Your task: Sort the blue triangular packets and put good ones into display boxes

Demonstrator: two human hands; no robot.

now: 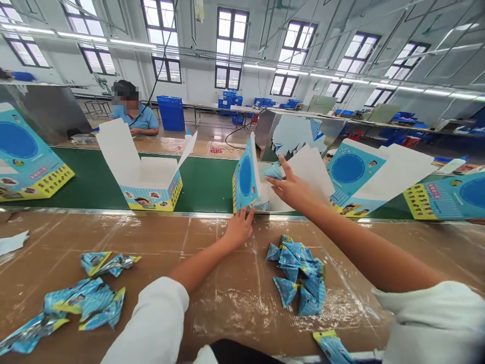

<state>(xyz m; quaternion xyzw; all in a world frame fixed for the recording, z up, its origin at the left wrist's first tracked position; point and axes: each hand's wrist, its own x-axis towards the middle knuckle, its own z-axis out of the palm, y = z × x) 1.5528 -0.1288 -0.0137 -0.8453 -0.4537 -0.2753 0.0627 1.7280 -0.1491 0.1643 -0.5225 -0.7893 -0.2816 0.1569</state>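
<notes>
My left hand (pixel 239 226) grips the lower front corner of an open blue carton (pixel 245 178) standing at the near edge of the green belt (pixel 206 182). My right hand (pixel 293 189) reaches over the carton's opening, fingers spread, beside a small blue triangular packet (pixel 273 171) at the carton mouth; I cannot tell whether it still touches the packet. A pile of several triangular packets (pixel 299 278) lies on the brown table (pixel 235 293) under my right forearm.
Another open carton (pixel 149 179) stands on the belt to the left, more cartons (pixel 356 182) to the right and far left (pixel 26 162). Loose packets (pixel 87 298) lie at the table's left. A person in a blue shirt (pixel 134 114) sits beyond the belt.
</notes>
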